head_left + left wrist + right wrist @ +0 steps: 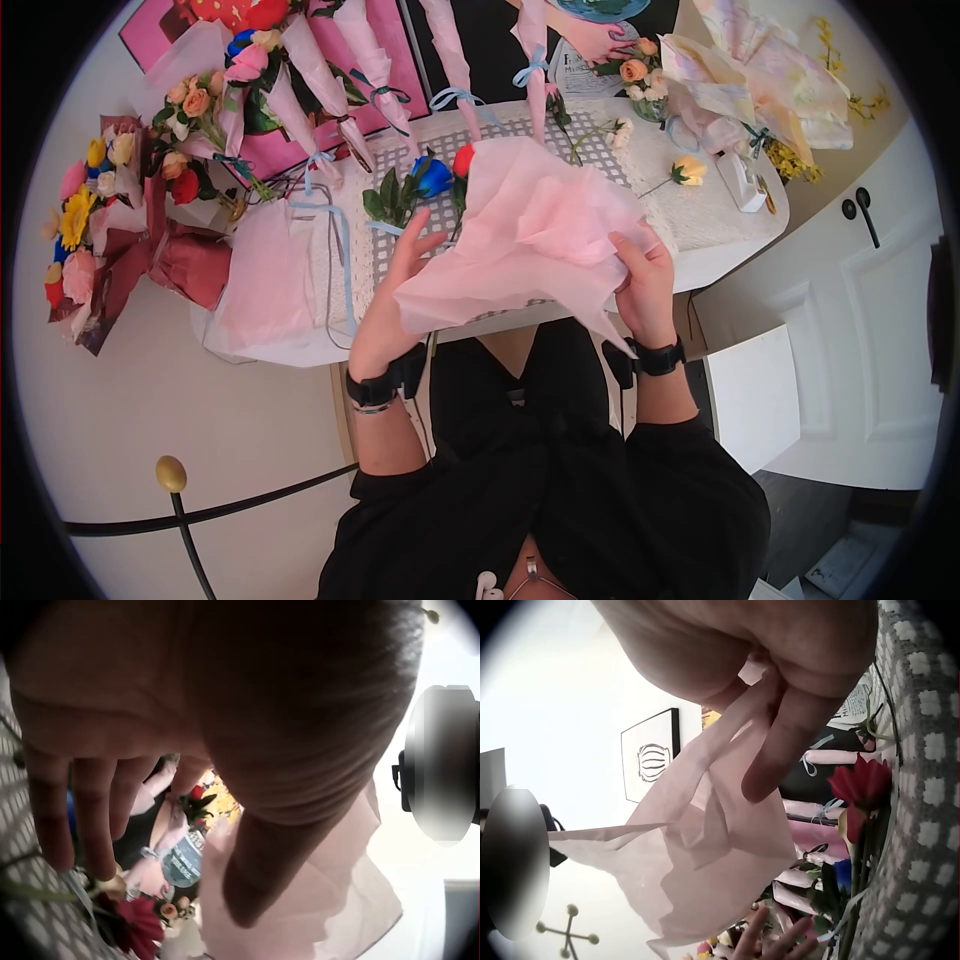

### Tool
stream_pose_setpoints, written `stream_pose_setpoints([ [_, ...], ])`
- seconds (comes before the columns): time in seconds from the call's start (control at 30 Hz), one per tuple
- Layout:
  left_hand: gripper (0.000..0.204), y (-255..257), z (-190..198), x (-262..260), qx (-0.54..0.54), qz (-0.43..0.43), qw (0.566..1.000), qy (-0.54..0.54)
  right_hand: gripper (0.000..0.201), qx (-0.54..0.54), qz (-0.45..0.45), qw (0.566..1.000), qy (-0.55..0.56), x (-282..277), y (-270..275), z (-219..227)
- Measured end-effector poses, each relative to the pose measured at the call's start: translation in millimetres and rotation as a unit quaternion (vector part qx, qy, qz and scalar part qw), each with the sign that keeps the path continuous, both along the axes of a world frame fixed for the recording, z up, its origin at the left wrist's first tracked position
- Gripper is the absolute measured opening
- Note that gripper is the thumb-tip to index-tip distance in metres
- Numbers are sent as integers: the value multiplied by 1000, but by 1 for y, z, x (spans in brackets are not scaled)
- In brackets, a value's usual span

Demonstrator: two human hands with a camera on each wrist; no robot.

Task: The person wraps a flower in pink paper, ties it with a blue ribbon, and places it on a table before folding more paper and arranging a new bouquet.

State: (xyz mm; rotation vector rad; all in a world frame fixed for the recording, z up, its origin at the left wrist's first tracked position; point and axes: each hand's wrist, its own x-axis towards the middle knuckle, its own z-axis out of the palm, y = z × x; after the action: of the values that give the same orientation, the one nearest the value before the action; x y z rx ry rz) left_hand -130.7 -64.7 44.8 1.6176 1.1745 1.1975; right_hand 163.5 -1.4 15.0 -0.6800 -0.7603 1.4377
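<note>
A crumpled sheet of pale pink wrapping paper [540, 220] hangs above the table's front edge in the head view. My right hand [648, 285] pinches its right side between thumb and fingers, and the right wrist view shows the gathered paper [705, 847] coming out of that grip. At the sheet's left side is my left hand [385, 310], fingers extended and spread, with nothing gripped. In the left wrist view its thumb [259, 877] overlaps the paper. Just beyond lie a blue rose [432, 178] with green leaves and a red flower [463, 160], partly hidden by the sheet.
Flat pink sheets [270, 270] and a pale blue ribbon [345, 250] lie on the left of the table. Several wrapped flowers line the back. A dark red bouquet [190, 265] stands at far left, a yellow rose [690, 170] and white box [738, 182] at right.
</note>
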Motion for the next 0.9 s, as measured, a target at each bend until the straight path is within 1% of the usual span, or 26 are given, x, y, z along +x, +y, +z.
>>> stream_pose_setpoints([
  [0.03,112,-1,5,6,3,-21,1000,-2,27,8,7,1000,-22,-2,-2,0],
  [0.07,112,3,1,13,4,-19,1000,-3,27,8,9,1000,-23,-5,-5,-1],
  [0.13,113,15,-10,29,60,-42,994,-87,28,49,-6,983,-177,-9,-10,-5],
  [0.17,113,19,-9,38,61,-42,993,-87,28,67,3,974,-216,-11,-16,-3],
  [0.2,112,22,-6,47,118,-5,992,-46,28,69,2,974,-216,-12,-20,-1],
  [0.23,110,23,-5,53,174,32,984,-6,28,108,24,964,-244,-12,-24,0],
  [0.27,110,23,-6,57,174,31,984,-7,28,145,44,950,-272,-12,-27,3],
  [0.3,105,23,-7,59,169,42,984,-37,28,145,42,950,-272,-11,-28,8],
  [0.33,99,23,-8,61,164,53,983,-66,29,210,36,924,-319,-10,-30,14],
  [0.37,99,22,-6,60,164,52,983,-66,30,272,31,890,-363,-9,-32,17],
  [0.4,93,21,-4,58,183,57,981,6,30,272,31,890,-363,-6,-31,15],
  [0.43,87,20,-2,57,201,63,974,78,38,322,89,857,-392,0,-29,13],
  [0.47,87,19,-2,58,201,64,974,79,46,370,145,817,-417,2,-28,12],
  [0.5,83,18,-2,61,173,53,983,30,46,370,146,818,-416,1,-30,11],
  [0.53,80,17,-2,64,144,42,988,-19,56,305,204,870,-329,0,-34,11],
  [0.57,80,17,-6,64,144,42,989,-18,67,235,259,907,-236,-1,-36,11],
  [0.6,79,19,-13,64,163,61,984,-32,67,235,258,907,-236,-1,-36,9],
  [0.63,79,20,-17,65,182,79,979,-46,73,205,277,923,-173,-1,-34,5],
  [0.67,79,19,-16,68,181,79,979,-45,79,174,295,933,-109,-3,-34,5],
  [0.73,74,14,-13,75,170,136,966,-142,79,175,288,933,-123,-3,-36,9],
  [0.8,77,13,-13,74,172,141,966,-131,80,177,281,933,-137,-5,-38,25],
  [0.83,81,11,-14,74,173,147,966,-122,76,200,255,921,-217,-8,-40,37],
  [0.87,81,10,-14,76,173,145,967,-121,73,221,227,901,-296,-11,-42,45],
  [0.9,74,9,-14,78,197,154,962,-114,73,220,225,902,-295,-14,-41,47],
])
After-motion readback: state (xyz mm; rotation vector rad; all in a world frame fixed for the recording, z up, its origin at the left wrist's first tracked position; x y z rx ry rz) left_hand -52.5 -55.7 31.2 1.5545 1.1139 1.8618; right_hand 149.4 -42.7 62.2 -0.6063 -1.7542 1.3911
